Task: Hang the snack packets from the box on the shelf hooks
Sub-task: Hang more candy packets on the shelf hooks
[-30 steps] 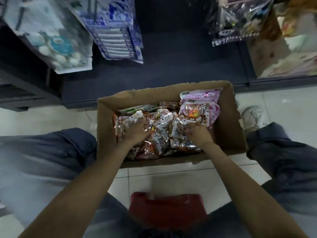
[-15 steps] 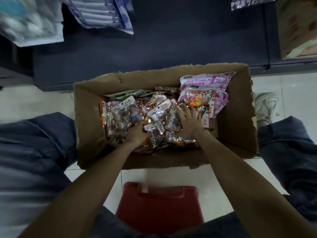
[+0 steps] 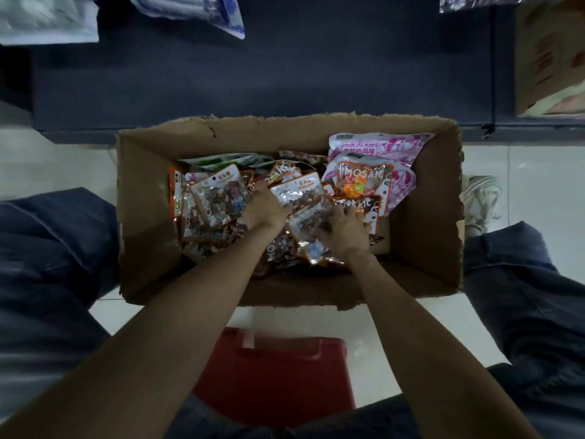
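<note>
Nearest the camera, a red stool (image 3: 272, 372) sits btwn the person's knees, w/ dark trousers (image 3: 53, 248) filling both sides of the view and pale floor tiles (image 3: 506, 160) underneath. Both bare forearms reach fwd over the stool into an open cardboard box (image 3: 424, 242) w/ ragged top edges, standing on the tiles. Left hand (image 3: 264, 207) is down among the snack packets (image 3: 218, 198) near the middle of the pile; fingers are mostly buried under a clear-fronted packet (image 3: 296, 193) w/ an orange border, so it's prob. gripping that one, but can't tell for sure. Right hand (image 3: 343, 224) lies just beside it to the right, fingers spread and bent down onto the packets, thumb side tucked against a packet of brown candy (image 3: 308, 226); looks like it's pressing or pinching, grip not clearly visible. The packets lie loose in a heap, overlapping, mostly in the left and centre of the box. At the far right inside the box are bigger pink bags (image 3: 380, 147), one w/ an orange packet (image 3: 357, 182) lying on top. Right of the box a white shoe (image 3: 479, 201) shows on the tiles. Beyond the box stands the dark base of the shelf unit (image 3: 285, 71), w/ hanging goods (image 3: 202, 11) at the top edge of the view, blurred.
</note>
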Tool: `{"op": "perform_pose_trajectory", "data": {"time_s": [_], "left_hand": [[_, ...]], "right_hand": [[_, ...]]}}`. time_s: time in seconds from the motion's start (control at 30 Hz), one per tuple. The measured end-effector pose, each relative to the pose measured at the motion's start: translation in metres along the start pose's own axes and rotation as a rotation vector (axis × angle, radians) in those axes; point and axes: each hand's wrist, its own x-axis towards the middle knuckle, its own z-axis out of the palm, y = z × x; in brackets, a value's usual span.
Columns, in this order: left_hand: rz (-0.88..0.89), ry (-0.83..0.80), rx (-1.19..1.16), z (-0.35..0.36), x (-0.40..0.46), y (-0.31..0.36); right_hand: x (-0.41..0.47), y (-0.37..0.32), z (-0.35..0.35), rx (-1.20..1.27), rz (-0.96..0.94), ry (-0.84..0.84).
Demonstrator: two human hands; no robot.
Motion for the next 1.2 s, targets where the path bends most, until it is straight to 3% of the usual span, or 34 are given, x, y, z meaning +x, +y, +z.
{"op": "perform_pose_trajectory", "data": {"time_s": [0.1,0.2,0.4,0.57,0.67,0.83,0.97,1.07,1.2], "left_hand": [[-0.089,0.016,0.027,0.002,0.005,0.01],[-0.135,0.055,0.006,0.002,0.005,0.02],[0.223,0.009,-0.16,-0.003,0.008,0.009],[0.368,-0.075,-0.555,-0.043,-0.018,-0.006],[0.347,0.035,-0.781,-0.092,-0.034,-0.016],[0.538,0.28,-0.846,-0.185,-0.066,-0.029],[0.646,0.407,-0.864,-0.268,-0.104,-0.031],[0.721,0.494,-0.925,-0.326,-0.126,-0.035],[0.807,0.607,-1.025,-0.397,-0.154,-0.034]], "right_hand": [[-0.001,-0.007,0.002,0.127,0.053,0.072],[0.001,-0.01,0.001,0.176,0.142,0.028],[0.001,0.001,-0.01,0.374,0.175,-0.004],[-0.022,0.002,-0.028,0.481,0.103,0.116],[-0.046,-0.011,-0.054,0.505,-0.071,0.2],[-0.099,-0.062,-0.115,0.523,-0.475,0.221],[-0.133,-0.13,-0.177,0.35,-0.731,0.481],[-0.157,-0.183,-0.223,0.337,-0.86,0.612],[-0.182,-0.242,-0.274,0.509,-0.886,0.698]]}}
